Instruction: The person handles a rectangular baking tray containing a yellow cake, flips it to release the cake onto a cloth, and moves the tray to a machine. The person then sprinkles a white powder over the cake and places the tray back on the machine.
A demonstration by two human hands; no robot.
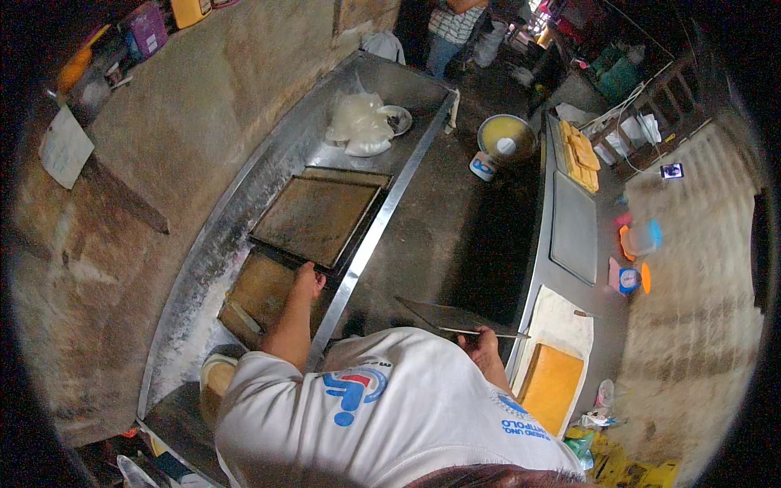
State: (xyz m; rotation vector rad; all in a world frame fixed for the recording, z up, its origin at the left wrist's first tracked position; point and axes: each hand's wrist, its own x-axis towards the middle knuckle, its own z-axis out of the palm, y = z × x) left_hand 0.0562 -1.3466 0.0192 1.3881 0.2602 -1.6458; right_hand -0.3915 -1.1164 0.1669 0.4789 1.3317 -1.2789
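My left hand [310, 280], fingers curled, is at the near edge of a dark rectangular baking tray [317, 216] on the metal counter. Whether the fingers grip its rim is unclear. Another tray edge shows beneath its far side. Below my left forearm lies a brown board or tray [259, 290] with a pale flat strip [245, 317] on it. On my other side, my right hand [482, 346] holds a thin dark flat tray [448, 317] by its near edge, over the gap between the two counters.
Clear plastic bags [360, 122] and a metal bowl [399, 120] stand farther along the left counter [421, 94]. On the right counter are a yellow sheet cake [552, 384] on white paper, a grey tray [573, 226] and stacked yellow slabs [578, 157]. A basin [505, 131] is on the floor; a person [451, 33] stands beyond.
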